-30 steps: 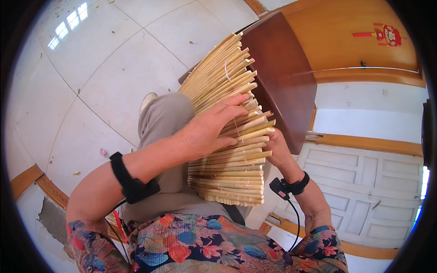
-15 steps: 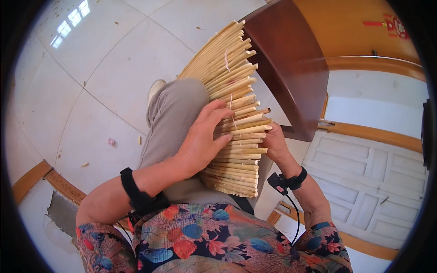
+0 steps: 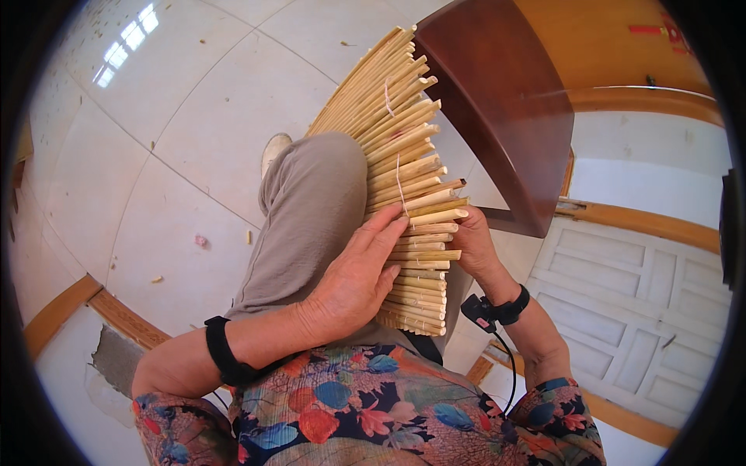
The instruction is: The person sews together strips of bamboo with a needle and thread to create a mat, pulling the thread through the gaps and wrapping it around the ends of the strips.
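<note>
A mat of pale, slender cane sticks (image 3: 373,101), bound with thin pink string (image 3: 399,179), lies across my lap beside my grey-trousered knee (image 3: 315,186), its uneven cut ends facing right. My left hand (image 3: 353,276) rests on the mat near a string, fingers stretched out and slightly apart. On the far side, my right hand (image 3: 474,245) grips the mat's edge among the stick ends; some of its fingers are hidden behind the sticks. A black band is strapped to each forearm.
A dark red-brown wooden furniture piece (image 3: 513,116) stands beyond the mat. Around are pale floor tiles (image 3: 186,116) scattered with small bits, an orange wooden door (image 3: 606,54) with a red hanging, a white panelled door (image 3: 606,311), and damaged plaster (image 3: 113,357) at lower left.
My left hand has moved down and back along the mat toward me, baring more sticks and string above it. The view has shifted slightly; my right hand stays at the edge.
</note>
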`<state>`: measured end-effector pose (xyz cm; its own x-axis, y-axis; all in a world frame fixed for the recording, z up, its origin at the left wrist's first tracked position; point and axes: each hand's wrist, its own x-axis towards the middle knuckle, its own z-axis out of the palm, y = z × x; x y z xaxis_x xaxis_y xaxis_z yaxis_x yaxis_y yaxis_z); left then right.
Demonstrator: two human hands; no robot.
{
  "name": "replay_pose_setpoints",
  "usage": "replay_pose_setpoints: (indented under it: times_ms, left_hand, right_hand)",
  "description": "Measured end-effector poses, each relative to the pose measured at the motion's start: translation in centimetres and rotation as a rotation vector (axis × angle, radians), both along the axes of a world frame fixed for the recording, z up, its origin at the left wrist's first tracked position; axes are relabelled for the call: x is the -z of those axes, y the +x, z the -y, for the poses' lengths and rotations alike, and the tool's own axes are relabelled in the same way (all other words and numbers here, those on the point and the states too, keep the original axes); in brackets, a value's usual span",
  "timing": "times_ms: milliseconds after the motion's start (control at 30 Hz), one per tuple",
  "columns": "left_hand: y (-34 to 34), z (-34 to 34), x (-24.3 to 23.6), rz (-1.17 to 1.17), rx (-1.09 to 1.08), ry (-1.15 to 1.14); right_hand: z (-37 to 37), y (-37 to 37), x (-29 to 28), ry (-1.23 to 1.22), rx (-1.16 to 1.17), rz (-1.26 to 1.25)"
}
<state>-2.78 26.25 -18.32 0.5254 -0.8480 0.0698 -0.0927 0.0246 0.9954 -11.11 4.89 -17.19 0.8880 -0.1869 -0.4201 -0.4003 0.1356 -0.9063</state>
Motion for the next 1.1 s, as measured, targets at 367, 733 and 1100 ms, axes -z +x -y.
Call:
replay_pose_setpoints:
  times_ms: [367, 733, 1100]
  left_hand:
    - [0.4, 0.0, 0.0, -0.013, -0.052, -0.045]
    - [10.8, 1.1, -3.4, 0.599, 0.041, -0.282]
    - [12.0, 4.5, -5.0, 0.995, 0.398, -0.154]
  right_hand:
    - [-0.4, 1.2, -1.4, -0.161, -0.072, 0.031]
    - [-0.2, 3.7, -2.8, -0.696, -0.506, 0.285]
    - [0.0, 3.0, -2.8, -0.594, -0.579, 0.102]
